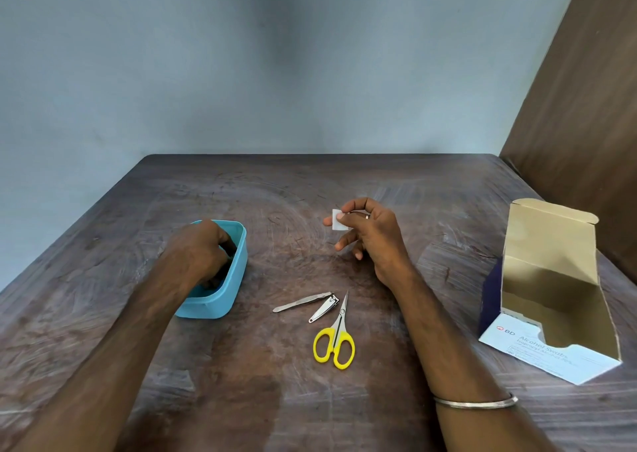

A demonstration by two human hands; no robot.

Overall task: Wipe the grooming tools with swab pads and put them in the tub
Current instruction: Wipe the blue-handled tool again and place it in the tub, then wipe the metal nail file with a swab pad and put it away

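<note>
We see the left hand [200,251] curled inside the blue tub [231,293], its grip hidden, while the right hand [374,236] pinches a white swab pad [337,220].

There is only one view, from a camera worn on the person's head, looking forward and down over the tabletop [310,183]. It is close, with both forearms reaching in from the bottom edge, and the wide angle also takes in the wall [241,55] behind.

Tub [238,272] sits left on the table [275,400], left hand [200,255] inside it. Nail file [300,302], clippers [324,309] and scissors [336,338] lie centre, near the front. Open box [551,300] stands far right.
</note>
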